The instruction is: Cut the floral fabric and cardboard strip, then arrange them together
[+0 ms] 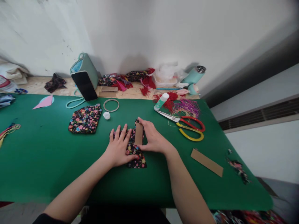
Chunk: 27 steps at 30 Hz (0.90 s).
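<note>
Black floral fabric [137, 159] lies on the green table mat in front of me. My left hand [118, 148] rests flat on its left part with the fingers spread. On the fabric's upper right part sits a brown cardboard strip [138, 134]. My right hand [153, 137] grips this strip by its ends, thumb at the near end and fingers at the far end. Part of the fabric is hidden under both hands. Another floral fabric piece [85, 119] lies to the left, apart from my hands.
Scissors [178, 119] with red and yellow handles lie at right, beside a glue stick [161, 101]. A loose cardboard strip [206, 162] is nearer me. A white cap [106, 115] and a ring [111, 105] lie beyond my left hand. A phone [84, 86] leans against a teal case [90, 67].
</note>
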Tool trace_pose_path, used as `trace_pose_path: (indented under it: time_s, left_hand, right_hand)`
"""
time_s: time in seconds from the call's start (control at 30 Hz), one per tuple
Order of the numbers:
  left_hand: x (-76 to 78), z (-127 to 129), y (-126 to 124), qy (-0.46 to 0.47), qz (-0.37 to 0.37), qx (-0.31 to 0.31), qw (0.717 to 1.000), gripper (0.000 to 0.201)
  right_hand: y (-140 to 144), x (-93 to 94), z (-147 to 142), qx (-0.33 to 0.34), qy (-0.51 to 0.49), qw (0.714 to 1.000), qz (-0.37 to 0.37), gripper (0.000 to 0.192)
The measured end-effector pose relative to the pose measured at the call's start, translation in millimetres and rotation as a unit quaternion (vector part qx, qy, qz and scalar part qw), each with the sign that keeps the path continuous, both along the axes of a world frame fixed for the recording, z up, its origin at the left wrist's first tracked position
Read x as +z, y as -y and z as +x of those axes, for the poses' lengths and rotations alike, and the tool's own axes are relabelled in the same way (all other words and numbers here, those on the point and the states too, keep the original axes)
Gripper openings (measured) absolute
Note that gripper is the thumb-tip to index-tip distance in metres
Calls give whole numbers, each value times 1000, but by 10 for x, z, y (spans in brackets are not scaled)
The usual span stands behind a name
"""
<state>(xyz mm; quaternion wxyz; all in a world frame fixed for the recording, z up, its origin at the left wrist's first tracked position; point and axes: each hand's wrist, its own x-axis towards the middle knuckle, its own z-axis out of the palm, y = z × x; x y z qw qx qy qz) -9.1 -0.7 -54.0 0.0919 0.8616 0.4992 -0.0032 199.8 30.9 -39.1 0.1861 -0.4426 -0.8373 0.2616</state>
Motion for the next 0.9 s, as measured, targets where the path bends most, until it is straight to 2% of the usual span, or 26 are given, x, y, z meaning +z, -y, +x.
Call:
trace_pose_path:
  time_s: [0.23, 0.5, 0.77, 0.9]
  left_hand:
    - [-39, 4, 7, 7, 13, 2, 1000, 106]
    - [-14, 11, 10, 7, 4, 5, 1000, 106]
    - [-14, 4, 13, 4, 3, 4, 1000, 104]
    - [-15, 4, 12, 5, 5, 3, 1000, 105]
  right_hand:
    - [-22, -13, -6, -22, -5, 1000, 6, 114]
    - [-45, -54, 6, -13, -6, 1000, -3, 117]
    - [-43, -22, 50, -37, -38, 999, 2, 113]
    - [-42, -16, 42, -26, -23, 999, -3, 113]
